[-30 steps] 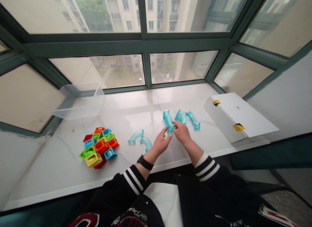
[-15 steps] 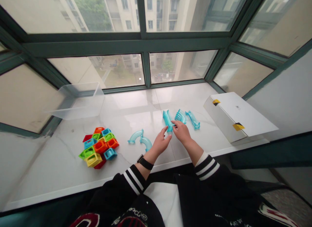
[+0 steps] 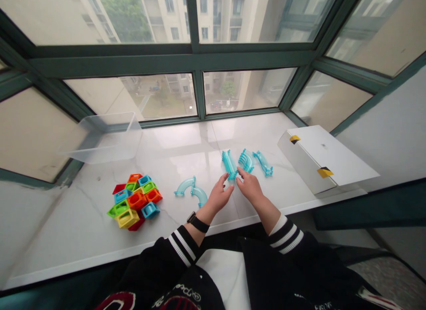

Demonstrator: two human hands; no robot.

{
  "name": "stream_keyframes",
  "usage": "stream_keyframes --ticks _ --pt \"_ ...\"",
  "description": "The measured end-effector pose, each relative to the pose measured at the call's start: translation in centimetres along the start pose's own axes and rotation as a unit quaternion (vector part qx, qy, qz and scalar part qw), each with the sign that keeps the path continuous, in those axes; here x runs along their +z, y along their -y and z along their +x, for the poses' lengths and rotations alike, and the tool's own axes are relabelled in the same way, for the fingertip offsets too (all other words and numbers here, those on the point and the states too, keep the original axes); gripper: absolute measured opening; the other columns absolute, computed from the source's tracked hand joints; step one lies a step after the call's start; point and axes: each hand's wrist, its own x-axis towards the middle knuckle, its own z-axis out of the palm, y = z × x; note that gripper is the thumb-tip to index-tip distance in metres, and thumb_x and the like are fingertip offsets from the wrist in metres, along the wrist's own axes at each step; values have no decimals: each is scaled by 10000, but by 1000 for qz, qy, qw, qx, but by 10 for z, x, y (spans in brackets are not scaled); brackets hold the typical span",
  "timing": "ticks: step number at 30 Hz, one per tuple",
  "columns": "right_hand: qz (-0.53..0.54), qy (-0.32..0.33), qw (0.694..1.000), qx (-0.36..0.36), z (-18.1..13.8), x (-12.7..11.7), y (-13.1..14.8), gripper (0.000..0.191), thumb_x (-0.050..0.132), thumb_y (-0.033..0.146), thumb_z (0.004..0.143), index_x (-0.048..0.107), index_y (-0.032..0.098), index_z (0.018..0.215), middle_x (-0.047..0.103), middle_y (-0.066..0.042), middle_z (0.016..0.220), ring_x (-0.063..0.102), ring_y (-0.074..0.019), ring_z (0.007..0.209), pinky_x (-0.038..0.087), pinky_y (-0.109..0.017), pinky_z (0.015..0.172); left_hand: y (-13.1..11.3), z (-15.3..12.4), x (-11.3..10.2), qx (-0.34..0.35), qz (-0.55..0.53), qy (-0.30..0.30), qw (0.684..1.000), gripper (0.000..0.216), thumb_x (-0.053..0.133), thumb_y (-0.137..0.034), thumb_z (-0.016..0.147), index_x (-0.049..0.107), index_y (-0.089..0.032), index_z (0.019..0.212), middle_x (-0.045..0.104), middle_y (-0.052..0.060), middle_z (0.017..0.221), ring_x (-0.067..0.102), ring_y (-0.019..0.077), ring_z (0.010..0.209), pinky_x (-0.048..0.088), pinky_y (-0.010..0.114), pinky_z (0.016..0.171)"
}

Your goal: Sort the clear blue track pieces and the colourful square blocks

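Observation:
A stack of straight translucent blue track pieces (image 3: pixel 229 162) lies between my hands on the white ledge. At its near left end is my left hand (image 3: pixel 220 192), thumb and fingers apart; whether a fingertip touches the stack I cannot tell. My right hand (image 3: pixel 249 185) is at its near right side, fingers spread and holding nothing. Just beyond my right hand lies a nest of curved blue track pieces (image 3: pixel 246 160), with another blue track piece (image 3: pixel 264 163) to its right. Left of my left hand, two curved track pieces (image 3: pixel 186 185) form an S shape, partly hidden by my wrist.
Colourful plastic blocks (image 3: pixel 136 201) are heaped on the left of the ledge (image 3: pixel 186 141). Behind them stands a clear plastic bin (image 3: pixel 109 152). A white box (image 3: pixel 328 156) with yellow-black tape sits at the right. Green-framed windows border the back.
My right hand has drawn back slightly toward me and away from the straight track stack. My left hand has hardly moved.

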Motion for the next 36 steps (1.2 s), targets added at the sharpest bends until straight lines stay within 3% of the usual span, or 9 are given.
stream_keyframes --ticks 8,12,15,19,22,25,28,32,36 --pt "10 9 1000 2 0 1 -3 525 609 223 970 588 209 1495 744 -132 1336 747 -314 1147 578 -475 1044 2 0 0 7 7 4 1000 616 648 -317 963 466 -248 1548 485 162 1630 456 326 1520 443 571 1192" --pt "65 -15 998 -14 -8 3 -10 595 614 217 942 520 229 1529 729 -120 1362 733 -294 1183 573 -480 1064 4 -2 -14 37 16 -18 999 575 646 -326 960 512 -241 1512 521 161 1597 502 322 1482 478 558 1174" --pt "107 -30 994 -7 -21 3 -17 576 605 231 927 518 210 1497 741 -128 1314 748 -277 1127 594 -472 1029 5 -8 -44 77 50 -58 994 483 607 -338 980 569 -246 1453 588 136 1526 570 289 1410 516 517 1147" --pt "153 -21 988 -10 -40 5 -28 397 581 252 928 614 196 1320 765 -105 1148 762 -230 940 628 -426 931 15 -29 -103 95 146 -135 975 398 566 -369 1002 622 -252 1378 658 102 1417 633 264 1302 527 503 1130" --pt "172 17 984 -52 -49 10 -31 270 565 241 934 680 209 1176 761 -80 1063 752 -209 907 626 -388 905 35 -49 -141 92 225 -183 953 361 558 -373 990 644 -241 1314 679 99 1358 618 278 1317 477 530 1179" --pt "173 78 976 -107 -54 20 -24 239 572 219 942 718 212 1132 755 -75 1047 742 -201 913 619 -361 885 60 -67 -160 77 283 -199 935 390 560 -364 961 640 -223 1315 641 127 1418 588 301 1363 439 551 1212" --pt "164 125 965 -165 -57 34 -6 312 604 182 942 717 228 1229 740 -78 1134 724 -198 956 599 -369 932 81 -79 -161 51 306 -183 933 449 577 -342 925 628 -227 1356 584 131 1512 545 314 1421 417 560 1233" --pt "124 152 948 -252 -61 58 28 534 716 165 899 653 271 1418 674 -101 1298 657 -248 1186 530 -410 1080 90 -88 -152 49 321 -186 927 431 541 -283 948 631 -236 1367 567 119 1543 533 307 1430 408 557 1236" --pt "58 156 942 -290 -64 81 53 528 779 150 851 704 289 1355 646 -115 1339 651 -274 1147 536 -431 1040 85 -92 -147 61 325 -195 923 336 543 -246 952 685 -254 1256 637 105 1418 585 295 1341 448 529 1196"
